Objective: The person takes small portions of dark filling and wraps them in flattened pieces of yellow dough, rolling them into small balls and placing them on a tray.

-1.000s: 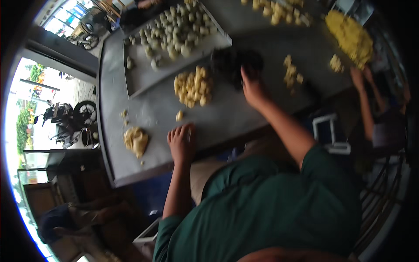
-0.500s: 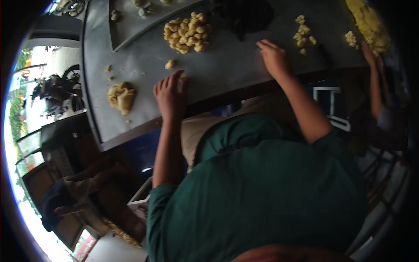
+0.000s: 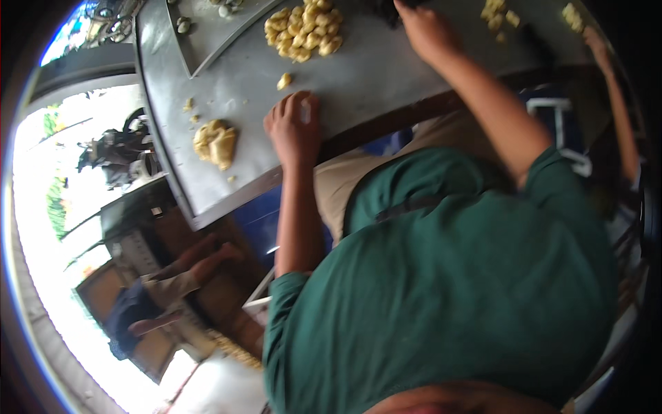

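My left hand rests near the front edge of the metal table, its fingers curled. A small pale bit shows by its thumb, too small to name. Just beyond it lies a small dough ball, apart from the hand. Farther off is a pile of yellowish dough balls. To the left sits a larger lump of dough. My right hand reaches to the far edge of view, fingers stretched toward a dark mass; whether they touch it I cannot tell.
A metal tray holding small round pieces stands at the far left. More dough pieces lie to the right, near another person's arm. Another person is at lower left, beyond the table's corner.
My right hand has moved away from me, up to the dark mass. My left hand stays curled near the small dough ball. The whole view has shifted.
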### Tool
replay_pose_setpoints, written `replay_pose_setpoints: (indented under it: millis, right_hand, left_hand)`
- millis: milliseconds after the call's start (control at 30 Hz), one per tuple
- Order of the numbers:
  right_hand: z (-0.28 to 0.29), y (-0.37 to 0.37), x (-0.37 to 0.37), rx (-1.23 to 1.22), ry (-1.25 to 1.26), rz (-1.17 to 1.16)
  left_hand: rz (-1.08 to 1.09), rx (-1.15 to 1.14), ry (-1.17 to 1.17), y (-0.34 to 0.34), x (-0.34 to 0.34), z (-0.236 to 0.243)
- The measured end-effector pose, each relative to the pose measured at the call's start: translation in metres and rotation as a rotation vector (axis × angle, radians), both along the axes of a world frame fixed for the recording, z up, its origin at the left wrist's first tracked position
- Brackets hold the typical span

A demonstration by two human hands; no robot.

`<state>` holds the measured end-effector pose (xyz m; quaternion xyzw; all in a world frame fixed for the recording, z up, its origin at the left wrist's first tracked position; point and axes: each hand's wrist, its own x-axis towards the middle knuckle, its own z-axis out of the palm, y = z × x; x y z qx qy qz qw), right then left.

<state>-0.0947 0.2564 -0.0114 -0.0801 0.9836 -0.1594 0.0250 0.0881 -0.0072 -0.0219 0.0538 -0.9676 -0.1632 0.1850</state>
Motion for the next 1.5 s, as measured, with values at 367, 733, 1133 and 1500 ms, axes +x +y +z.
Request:
replay_pose_setpoints:
  millis: [367,733,1133,1500]
  right_hand:
    - [-0.042,0.032,0.05,-0.345,0.317,0.283]
    - [-0.017,0.024,0.023,-0.269,0.175,0.503]
    - [-0.035,-0.003,0.03,-0.464,0.544,0.437]
    - [-0.048,0.046,0.019,-0.343,0.282,0.621]
  left_hand:
    - [-0.042,-0.013,0.031,-0.007,0.002,-0.003]
    - [0.046,-0.01,0.01,-0.002,0.003,-0.002]
    - [0.041,-0.021,0.029,-0.003,0.004,0.0]
    - [-0.163,-0.089,0.015,-0.038,-0.001,0.013]
